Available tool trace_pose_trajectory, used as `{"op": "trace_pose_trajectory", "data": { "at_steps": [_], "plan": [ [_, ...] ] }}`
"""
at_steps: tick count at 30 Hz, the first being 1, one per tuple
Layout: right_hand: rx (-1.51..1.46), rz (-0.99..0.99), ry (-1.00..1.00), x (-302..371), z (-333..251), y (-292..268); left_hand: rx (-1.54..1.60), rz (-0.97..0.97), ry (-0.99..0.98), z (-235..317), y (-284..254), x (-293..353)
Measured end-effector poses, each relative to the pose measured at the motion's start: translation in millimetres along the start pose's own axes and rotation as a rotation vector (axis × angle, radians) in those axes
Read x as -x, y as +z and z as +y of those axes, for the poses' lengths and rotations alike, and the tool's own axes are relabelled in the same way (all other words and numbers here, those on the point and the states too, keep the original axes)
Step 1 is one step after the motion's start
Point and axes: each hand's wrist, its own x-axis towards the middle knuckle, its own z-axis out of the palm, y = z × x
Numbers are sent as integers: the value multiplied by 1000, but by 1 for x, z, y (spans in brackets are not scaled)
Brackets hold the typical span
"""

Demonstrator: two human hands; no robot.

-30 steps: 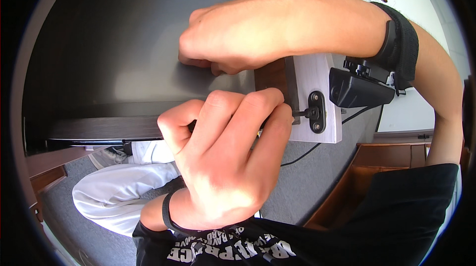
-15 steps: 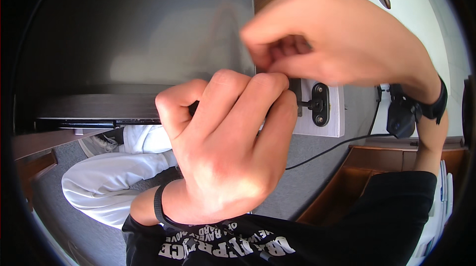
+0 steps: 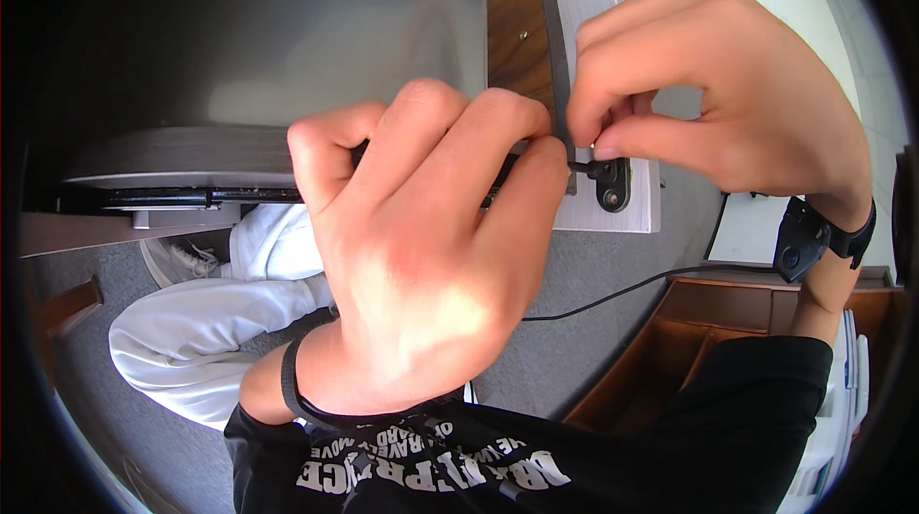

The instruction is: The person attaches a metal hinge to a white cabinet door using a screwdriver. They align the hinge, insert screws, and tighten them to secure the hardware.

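Observation:
A black oval bracket (image 3: 614, 198) is mounted on the end of a pale grey panel (image 3: 632, 219). Joined to it is a black gas strut (image 3: 254, 196), running left beneath my left hand (image 3: 426, 256). The fingers of that hand curl over the strut and hide its middle part. Above the bracket, my right hand (image 3: 661, 102) pinches a tiny shiny piece (image 3: 593, 145), which looks like a small screw, between thumb and fingers. Its tip shows just over the bracket's upper end. A round metal fixing shows in the bracket's lower part.
A large dark glossy panel (image 3: 354, 35) fills the upper left, beside a brown wooden board (image 3: 522, 55) with small metal fittings. A black cable (image 3: 613, 299) runs to a small dark device (image 3: 802, 241) at my right wrist. Lower right stands an open brown wooden box (image 3: 661, 370).
My right hand has moved right and away from my left fingers, to the bracket's upper end. The bracket and panel sit slightly higher in view. My left hand keeps its grip.

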Motion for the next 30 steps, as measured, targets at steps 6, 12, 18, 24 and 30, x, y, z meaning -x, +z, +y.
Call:
{"op": "trace_pose_trajectory", "data": {
  "at_steps": [6,12,18,24,30],
  "plan": [
    [222,-139,225,-11,-20,3,3,20,-2,-1,3,1],
    [218,-275,333,-16,-7,-7,7,67,26,-3,6,1],
    [308,-445,360,-32,-16,-21,2,46,7,-3,5,2],
    [398,-543,339,-41,-18,-22,12,42,-4,-2,5,3],
    [451,-552,298,-36,-12,-17,13,59,0,-3,7,3]
  ]
}}
